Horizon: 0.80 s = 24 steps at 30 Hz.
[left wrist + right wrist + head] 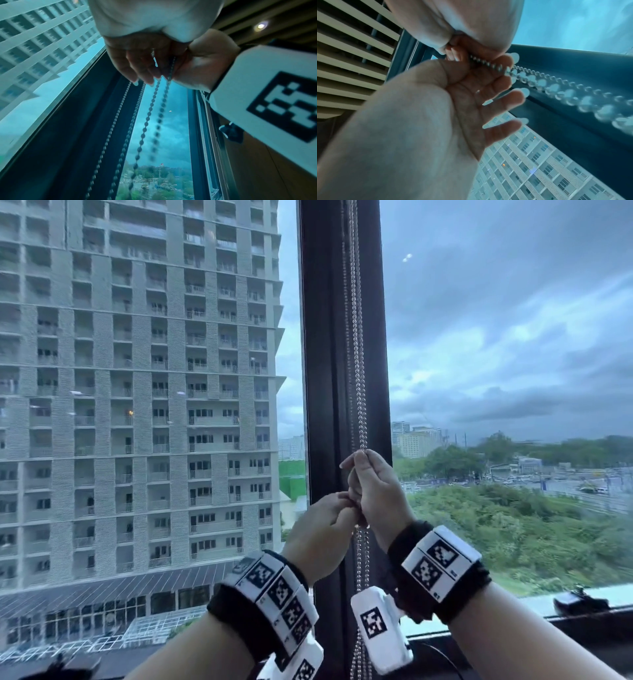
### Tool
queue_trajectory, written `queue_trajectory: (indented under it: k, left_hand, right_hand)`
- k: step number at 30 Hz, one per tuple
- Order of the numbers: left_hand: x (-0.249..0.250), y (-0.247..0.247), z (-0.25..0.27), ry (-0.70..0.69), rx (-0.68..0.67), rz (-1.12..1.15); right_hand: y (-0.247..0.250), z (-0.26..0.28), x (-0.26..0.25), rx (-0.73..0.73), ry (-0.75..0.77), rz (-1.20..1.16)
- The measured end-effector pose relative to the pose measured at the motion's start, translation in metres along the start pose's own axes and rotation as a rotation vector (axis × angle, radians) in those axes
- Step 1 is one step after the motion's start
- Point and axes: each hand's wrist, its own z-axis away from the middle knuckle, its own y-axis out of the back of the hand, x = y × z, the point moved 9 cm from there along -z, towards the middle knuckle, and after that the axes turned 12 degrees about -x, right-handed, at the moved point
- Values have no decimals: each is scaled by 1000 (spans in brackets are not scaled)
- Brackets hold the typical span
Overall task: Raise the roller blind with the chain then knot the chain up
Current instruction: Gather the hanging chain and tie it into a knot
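A silver bead chain hangs in doubled strands in front of the dark window post. My right hand pinches the strands between thumb and forefinger at about sill-to-mid height. In the right wrist view its other fingers are spread, and the chain runs off from the pinch. My left hand is just below and left of it, touching the right palm, its fingertips closed on the chain there. In the left wrist view the strands leave my curled fingers. The blind itself is out of view.
Glass panes lie on both sides of the post, with a tower block outside on the left. A window sill runs along the bottom right with a small dark object on it. Loose chain hangs below my wrists.
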Motion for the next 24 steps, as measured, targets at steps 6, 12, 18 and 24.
queue_trajectory:
  k: [6,12,18,24]
  left_hand:
    - [41,35,3,-109,176,-546]
    - [99,11,-1,-496,67,-966]
    - [88,-23,-12,-486,-295,-1171]
    - [80,-9,-28,-465,-230,-981]
  right_hand:
    - [20,17,5,92,19,22]
    - [19,45,30,-39,-94,44]
    - [27,61,36,-126,-133,83]
    - [51,65,23,-192,-75,129]
